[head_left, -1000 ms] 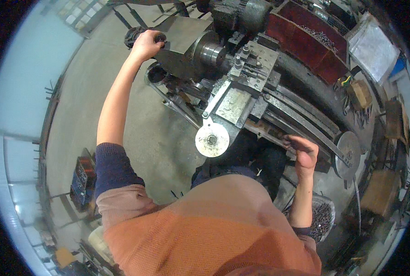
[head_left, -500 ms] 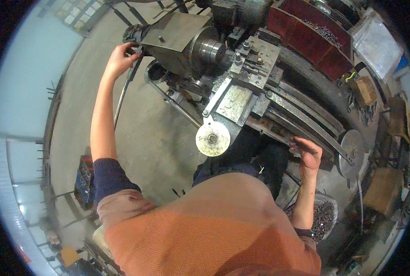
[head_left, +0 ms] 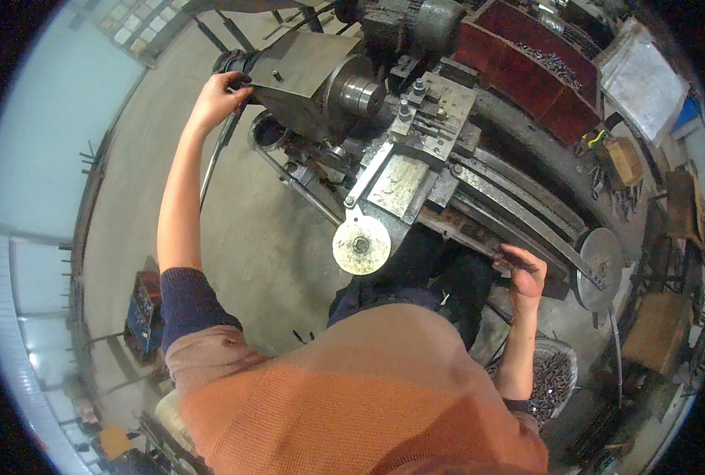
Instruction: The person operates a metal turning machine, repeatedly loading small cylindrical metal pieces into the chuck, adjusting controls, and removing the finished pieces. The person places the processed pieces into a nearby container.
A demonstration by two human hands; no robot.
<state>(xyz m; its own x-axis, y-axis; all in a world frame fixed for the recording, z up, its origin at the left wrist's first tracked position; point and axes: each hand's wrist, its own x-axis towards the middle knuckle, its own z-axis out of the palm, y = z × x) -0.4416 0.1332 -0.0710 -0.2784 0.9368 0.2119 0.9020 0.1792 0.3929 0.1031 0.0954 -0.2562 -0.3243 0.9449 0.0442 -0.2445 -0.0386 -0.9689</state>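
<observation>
My left hand (head_left: 220, 101) is at the left end of the lathe's headstock (head_left: 301, 111). Its thumb and fingers are brought together beside the spindle's rear end, and whatever they pinch is too small or hidden to name. On the headstock's other side sits a shiny round chuck (head_left: 362, 96). My right hand (head_left: 524, 273) hovers by the front edge of the lathe bed, fingers stretched out and thumb apart, with nothing visible in it. Between the hands stand the tool post (head_left: 435, 115) on its slide and a pale round handwheel disc (head_left: 361, 245).
A dark red bin (head_left: 518, 75) behind the lathe holds small metal parts. A large grey disc (head_left: 600, 269) is at the bed's right end. By my right forearm, a white-rimmed basket (head_left: 571, 380) contains many small dark parts. Hand tools (head_left: 621, 198) lie at the far right.
My left hand has moved slightly toward the headstock, its fingers drawn closer together. The right hand has shifted slightly down in the picture. The whole view has moved a little.
</observation>
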